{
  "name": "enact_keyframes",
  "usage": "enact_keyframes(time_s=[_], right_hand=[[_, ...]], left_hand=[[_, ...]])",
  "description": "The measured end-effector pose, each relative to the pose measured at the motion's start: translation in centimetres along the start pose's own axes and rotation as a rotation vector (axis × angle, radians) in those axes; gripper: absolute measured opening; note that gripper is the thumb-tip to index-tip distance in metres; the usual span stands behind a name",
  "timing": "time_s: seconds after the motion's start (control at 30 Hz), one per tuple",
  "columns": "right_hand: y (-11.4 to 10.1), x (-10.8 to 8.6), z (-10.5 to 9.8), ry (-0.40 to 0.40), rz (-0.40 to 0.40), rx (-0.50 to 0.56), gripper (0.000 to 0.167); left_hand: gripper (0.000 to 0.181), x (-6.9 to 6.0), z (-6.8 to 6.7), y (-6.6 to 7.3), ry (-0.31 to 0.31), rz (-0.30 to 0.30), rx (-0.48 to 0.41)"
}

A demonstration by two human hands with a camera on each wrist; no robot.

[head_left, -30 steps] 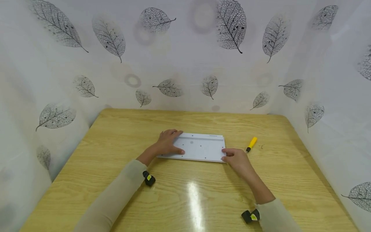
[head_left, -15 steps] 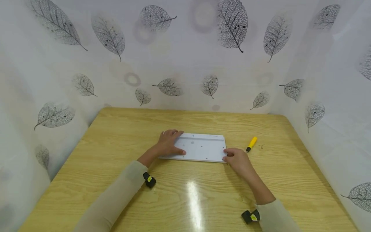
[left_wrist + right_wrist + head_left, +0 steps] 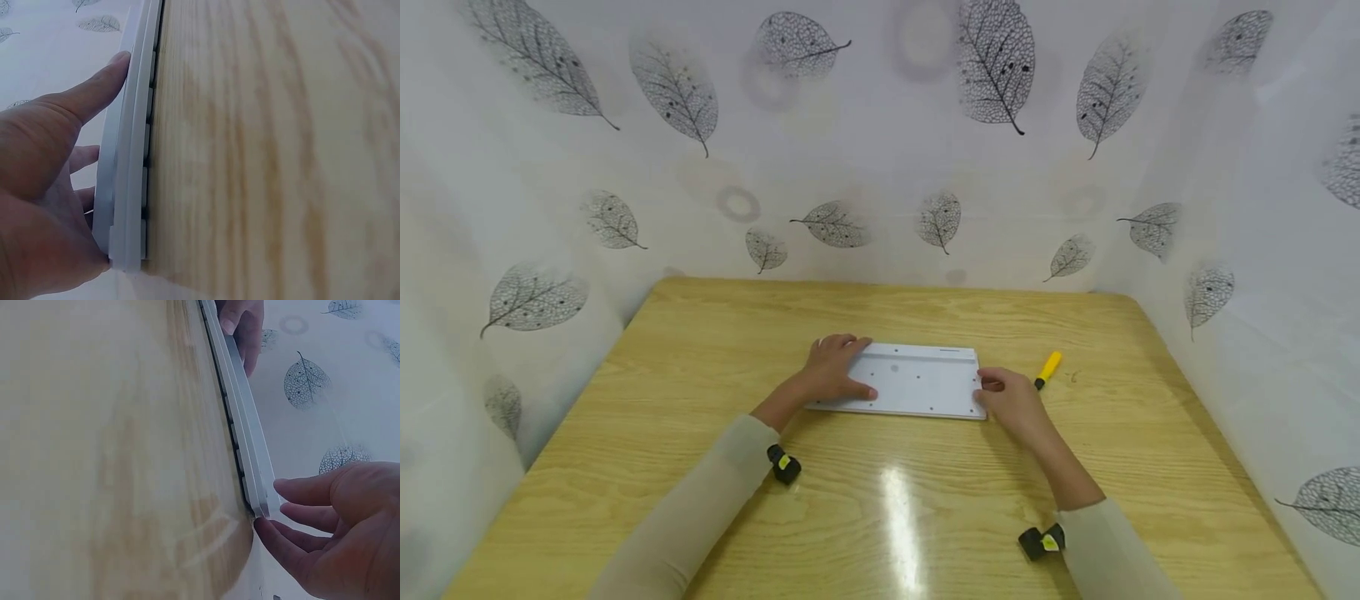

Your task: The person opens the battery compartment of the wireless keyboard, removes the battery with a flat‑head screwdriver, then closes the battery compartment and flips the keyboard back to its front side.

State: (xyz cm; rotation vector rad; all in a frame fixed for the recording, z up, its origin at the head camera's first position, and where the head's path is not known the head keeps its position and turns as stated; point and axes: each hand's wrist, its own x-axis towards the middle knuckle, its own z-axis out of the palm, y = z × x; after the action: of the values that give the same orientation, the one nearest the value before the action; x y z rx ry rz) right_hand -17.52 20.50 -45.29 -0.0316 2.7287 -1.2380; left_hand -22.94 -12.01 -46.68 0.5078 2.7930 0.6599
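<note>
A white keyboard point(image 3: 917, 387) lies face down on the wooden table, its back dotted with small dark screw holes or screws. Edge-on in the left wrist view, the keyboard point(image 3: 129, 162) shows its row of keys against the tabletop. My left hand point(image 3: 833, 371) grips its left end, thumb on the back and fingers toward the far edge. At the right end, my right hand point(image 3: 1011, 400) pinches the edge; in the right wrist view the right hand point(image 3: 344, 519) has its thumb on top and a finger at the underside of the corner.
A yellow-handled tool point(image 3: 1049, 365) with a black collar, like a small screwdriver, lies just beyond my right hand, its tip hidden. The wooden table point(image 3: 820, 533) ends at a leaf-patterned curtain point(image 3: 865, 150) at the back and sides.
My right hand has shifted slightly away from me along the keyboard's right edge and now covers the yellow tool's tip. My left hand stays in place; the keyboard looks practically still.
</note>
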Motion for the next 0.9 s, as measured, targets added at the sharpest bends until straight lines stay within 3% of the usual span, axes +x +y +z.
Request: enact_keyframes(time_s=[0.27, 0.47, 0.67, 0.9], right_hand=[[0.0, 2.3, 0.0, 0.034, 0.007, 0.047, 0.043], [0.0, 3.9, 0.2, 0.062, 0.014, 0.068, 0.041], [0.0, 4.8, 0.4, 0.064, 0.003, 0.093, 0.04], [0.0, 5.3, 0.6, 0.052, 0.023, 0.123, 0.037]], left_hand=[[0.09, -0.4, -0.7, 0.3, 0.015, 0.018, 0.006], [0.078, -0.2, -0.7, 0.3, 0.042, -0.001, 0.004], [0.062, 0.8, -0.3, 0.0, 0.1, -0.011, -0.015], [0.044, 2.4, -0.1, 0.6, 0.156, 0.003, -0.096]])
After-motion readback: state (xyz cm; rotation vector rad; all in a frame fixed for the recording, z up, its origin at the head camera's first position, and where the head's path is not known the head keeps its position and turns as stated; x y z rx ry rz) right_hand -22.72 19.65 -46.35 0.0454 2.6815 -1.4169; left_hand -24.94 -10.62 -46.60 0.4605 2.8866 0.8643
